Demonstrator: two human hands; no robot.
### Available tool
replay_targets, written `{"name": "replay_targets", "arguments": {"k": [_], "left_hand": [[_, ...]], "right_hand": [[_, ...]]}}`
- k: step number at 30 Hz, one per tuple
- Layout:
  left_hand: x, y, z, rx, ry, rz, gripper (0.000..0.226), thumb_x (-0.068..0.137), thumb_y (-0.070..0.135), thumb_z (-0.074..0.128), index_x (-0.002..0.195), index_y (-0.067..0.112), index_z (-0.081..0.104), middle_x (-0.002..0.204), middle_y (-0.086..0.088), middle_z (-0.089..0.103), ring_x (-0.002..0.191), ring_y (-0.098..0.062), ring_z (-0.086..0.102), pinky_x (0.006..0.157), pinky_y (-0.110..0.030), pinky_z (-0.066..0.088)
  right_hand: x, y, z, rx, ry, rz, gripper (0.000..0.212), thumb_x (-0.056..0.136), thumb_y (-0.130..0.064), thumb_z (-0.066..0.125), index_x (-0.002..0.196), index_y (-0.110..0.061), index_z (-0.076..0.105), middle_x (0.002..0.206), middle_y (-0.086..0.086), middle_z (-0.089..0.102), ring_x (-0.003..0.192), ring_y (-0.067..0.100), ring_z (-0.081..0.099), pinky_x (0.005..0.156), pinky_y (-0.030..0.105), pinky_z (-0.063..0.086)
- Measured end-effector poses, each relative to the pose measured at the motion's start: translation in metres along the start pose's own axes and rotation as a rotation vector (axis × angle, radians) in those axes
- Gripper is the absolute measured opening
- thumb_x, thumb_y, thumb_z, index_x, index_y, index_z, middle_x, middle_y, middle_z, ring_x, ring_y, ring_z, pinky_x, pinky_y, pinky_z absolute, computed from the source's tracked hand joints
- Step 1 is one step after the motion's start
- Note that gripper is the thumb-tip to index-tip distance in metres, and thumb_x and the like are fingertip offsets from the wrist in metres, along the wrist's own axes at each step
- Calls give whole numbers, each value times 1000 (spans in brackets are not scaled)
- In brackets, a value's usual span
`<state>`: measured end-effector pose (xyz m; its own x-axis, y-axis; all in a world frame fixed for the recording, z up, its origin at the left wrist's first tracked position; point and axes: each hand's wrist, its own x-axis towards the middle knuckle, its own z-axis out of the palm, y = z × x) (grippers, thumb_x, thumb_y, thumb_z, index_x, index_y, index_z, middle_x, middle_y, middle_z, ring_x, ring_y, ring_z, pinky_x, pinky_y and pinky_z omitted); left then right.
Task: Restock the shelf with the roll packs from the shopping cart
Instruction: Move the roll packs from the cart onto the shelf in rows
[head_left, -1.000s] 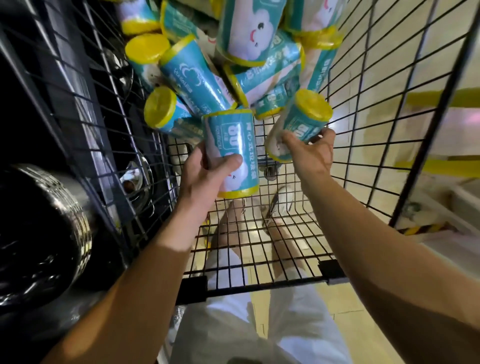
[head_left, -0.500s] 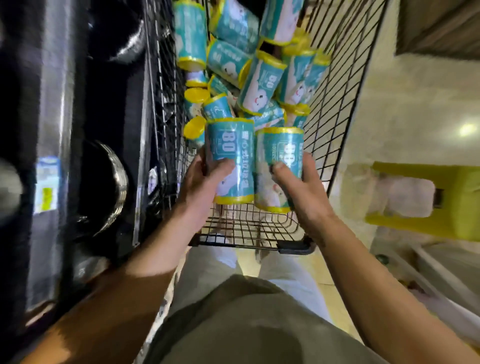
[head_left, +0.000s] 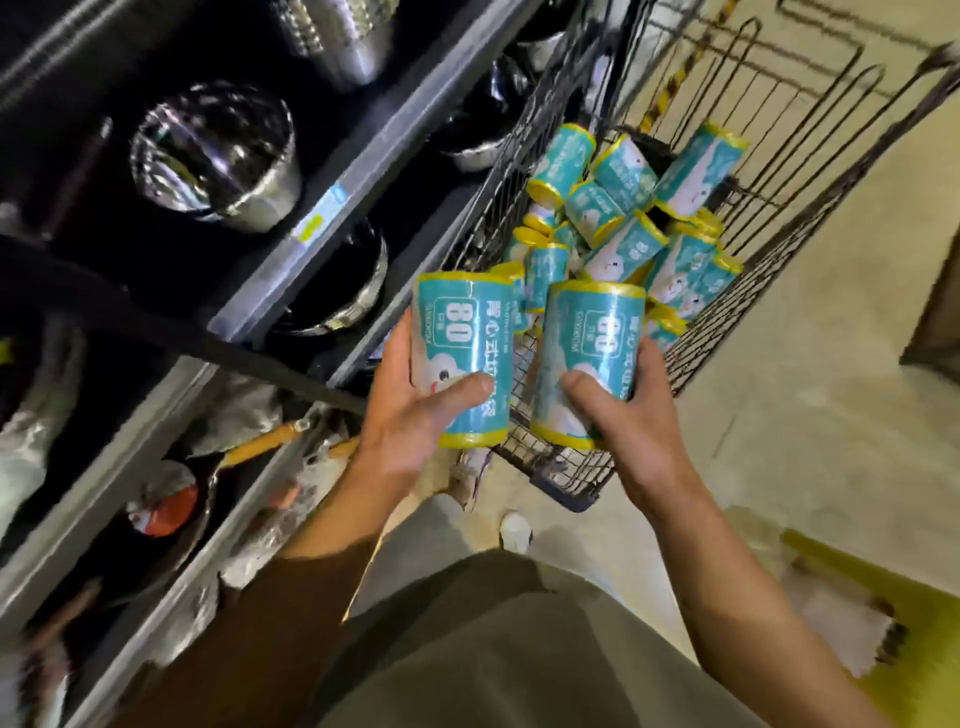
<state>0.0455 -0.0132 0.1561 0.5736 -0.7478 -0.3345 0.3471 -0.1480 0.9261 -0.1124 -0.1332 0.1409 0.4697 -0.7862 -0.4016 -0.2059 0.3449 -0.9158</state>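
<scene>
Pale tiled floor (head_left: 779, 364) runs along the right, and a dark shelf unit (head_left: 332, 208) with grey edge rails fills the left, its levels carrying shiny steel pots (head_left: 218, 156) above and wooden-handled pans lower down. Between them stands a wire shopping cart (head_left: 769, 171) holding a loose heap of teal roll packs (head_left: 623, 218) with yellow ends. Both forearms reach forward from the bottom of the view, over the near end of the cart. The left hand (head_left: 410, 415) curls around one roll pack (head_left: 465, 358), thumb across its front and fingers behind, holding it upright. The right hand (head_left: 628, 415) grips a second roll pack (head_left: 589, 364) just beside the first, thumb on the front face, fingers wrapped round the far side, the pack leaning slightly.
</scene>
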Motion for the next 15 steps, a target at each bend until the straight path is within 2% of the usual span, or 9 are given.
{"name": "replay_targets", "arguments": {"k": [2,5,6,8,11,13,15], "left_hand": [[-30,0,-13,-8,108,31,85,64,6,81,140,13,44,122,-11,68,109,-29,68,84,-42,57],[-76,-4,-37,13,310,56,86,62,18,82,140,24,46,123,-6,69,111,-29,67,88,-46,56],[-91,-6,-44,5,381,59,88,60,23,82,140,26,46,123,-4,69,110,-27,68,87,-46,57],[-122,-11,-60,9,499,73,90,56,33,81,139,27,47,120,0,70,107,-23,69,83,-42,56],[-173,-18,-85,-40,662,108,83,55,35,81,131,33,51,116,4,72,103,-18,70,76,-31,56],[-210,-24,-101,-81,770,137,87,54,35,81,135,32,49,118,4,71,104,-18,70,75,-28,57],[-249,-31,-115,-104,873,164,94,55,35,81,141,28,46,121,2,69,106,-18,70,78,-31,58]], "right_hand": [[-14,2,10,-35,-80,-4,53,70,-32,77,118,-34,55,107,-4,72,94,21,73,85,52,60],[-30,7,32,-74,-229,9,57,68,-39,80,119,-34,55,104,1,72,86,36,72,72,64,58],[-36,9,41,-92,-280,6,57,68,-39,80,119,-34,55,104,4,71,83,37,71,69,63,59],[-48,12,60,-120,-374,-14,59,70,-36,79,124,-32,54,107,6,70,83,31,70,63,46,61],[-71,18,94,-192,-522,-70,51,79,-30,79,123,-30,54,105,-8,70,89,13,70,68,30,59],[-88,25,118,-228,-629,-82,39,87,-20,76,118,-35,55,98,-18,71,88,6,69,69,26,57],[-110,34,144,-255,-730,-72,37,89,-16,73,115,-36,55,98,-17,72,89,7,70,71,26,58]]}}
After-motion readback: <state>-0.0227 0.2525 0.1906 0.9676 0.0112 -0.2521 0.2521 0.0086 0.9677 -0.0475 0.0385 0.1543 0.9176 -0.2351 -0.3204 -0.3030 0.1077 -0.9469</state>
